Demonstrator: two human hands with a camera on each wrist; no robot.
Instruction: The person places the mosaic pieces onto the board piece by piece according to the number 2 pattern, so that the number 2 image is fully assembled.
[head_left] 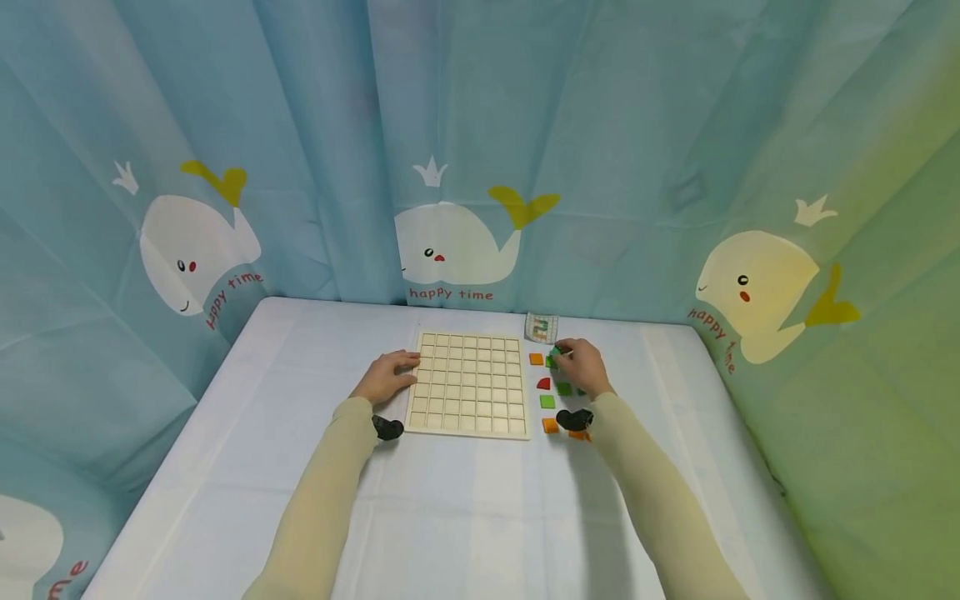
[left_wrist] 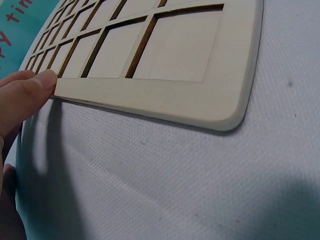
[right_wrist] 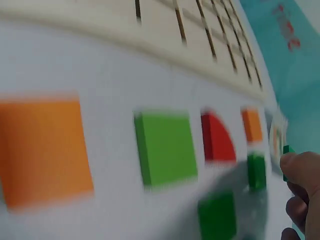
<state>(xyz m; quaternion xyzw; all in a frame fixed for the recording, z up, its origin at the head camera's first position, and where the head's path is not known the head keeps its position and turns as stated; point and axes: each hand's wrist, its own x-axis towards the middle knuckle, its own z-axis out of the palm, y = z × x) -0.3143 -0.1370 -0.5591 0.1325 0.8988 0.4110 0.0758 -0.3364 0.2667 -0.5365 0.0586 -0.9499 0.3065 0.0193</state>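
A pale wooden grid board (head_left: 468, 387) of square compartments lies on the table. My left hand (head_left: 382, 377) rests at its left edge; in the left wrist view the thumb (left_wrist: 42, 82) touches the rim. My right hand (head_left: 585, 367) is at the far right of the board, pinching a small green tile (right_wrist: 286, 162) between thumb and fingers, above the table. Below it lie another green tile (right_wrist: 257, 171), a red quarter-round tile (right_wrist: 217, 137) and an orange tile (right_wrist: 252, 125). A light green square tile (right_wrist: 166, 148) sits nearer the right wrist camera.
A small card (head_left: 542, 327) with a coloured pattern on a grid lies past the tiles, at the table's far side. More orange tiles (head_left: 551, 425) lie near the right wrist. A whale-print curtain (head_left: 465, 150) surrounds the white-covered table (head_left: 465, 508).
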